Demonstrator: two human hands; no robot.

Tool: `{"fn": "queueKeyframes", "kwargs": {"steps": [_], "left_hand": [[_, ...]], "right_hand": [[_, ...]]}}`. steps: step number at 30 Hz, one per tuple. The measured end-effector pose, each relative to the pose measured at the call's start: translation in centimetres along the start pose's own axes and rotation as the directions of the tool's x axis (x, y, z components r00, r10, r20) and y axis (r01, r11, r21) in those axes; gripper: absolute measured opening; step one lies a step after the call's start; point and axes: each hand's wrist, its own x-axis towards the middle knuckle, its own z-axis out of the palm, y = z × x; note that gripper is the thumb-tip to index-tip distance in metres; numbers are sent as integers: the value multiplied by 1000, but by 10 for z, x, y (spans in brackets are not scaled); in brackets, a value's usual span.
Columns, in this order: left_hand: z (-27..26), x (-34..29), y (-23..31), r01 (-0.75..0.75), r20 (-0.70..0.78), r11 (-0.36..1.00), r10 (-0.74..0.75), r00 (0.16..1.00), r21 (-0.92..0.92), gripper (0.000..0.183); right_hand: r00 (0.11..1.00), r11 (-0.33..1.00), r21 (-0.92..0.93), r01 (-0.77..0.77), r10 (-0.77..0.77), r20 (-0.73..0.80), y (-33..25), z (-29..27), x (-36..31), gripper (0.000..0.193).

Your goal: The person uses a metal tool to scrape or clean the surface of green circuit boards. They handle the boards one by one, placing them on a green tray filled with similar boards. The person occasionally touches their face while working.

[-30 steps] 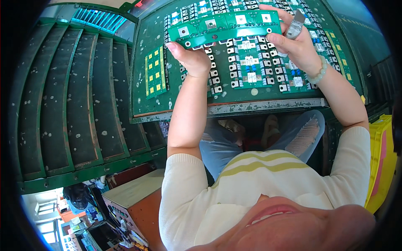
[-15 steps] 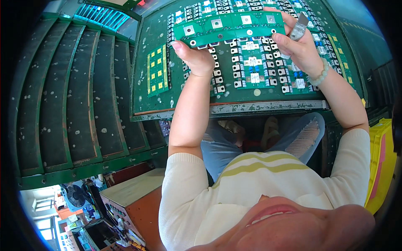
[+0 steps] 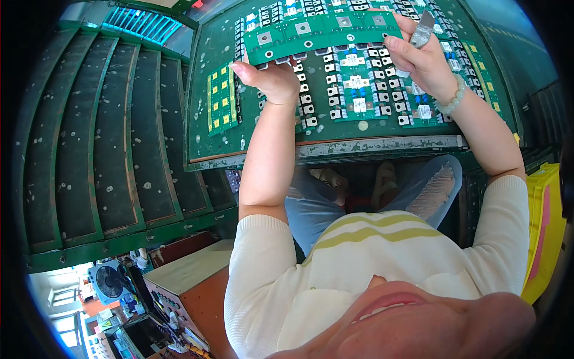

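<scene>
Green bench beneath left hand and right hand, gripping circuit board, seemingly for steadiness. Blade in right fingers.

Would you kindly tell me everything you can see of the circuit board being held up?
The circuit board is a long, narrow green strip with four silvery square pads and ringed holes along its near edge; dark parts show beneath. The left hand and right hand hold it over the table, slanting in view, left end lower.
</scene>
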Motion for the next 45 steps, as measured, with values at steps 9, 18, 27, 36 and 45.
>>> {"fn": "queueKeyframes", "kwargs": {"steps": [9,18,27,36,45], "left_hand": [[4,-1,6,16,16,1000,-16,1000,24,79],[-3,12,-2,-210,83,915,193,978,343,61],[2,9,5,-114,26,939,112,993,324,49],[8,13,3,151,23,985,-153,988,88,38],[7,14,11,332,158,938,-344,926,96,40]], "right_hand": [[999,998,-56,3,-5,-35,9,-14,1,41],[996,995,-82,-57,51,-69,10,-18,3,43],[939,954,50,-296,300,-166,1,-15,6,29],[976,965,-237,-109,59,-210,8,-17,12,37],[962,964,-257,-67,-5,-272,13,-23,13,26]]}}
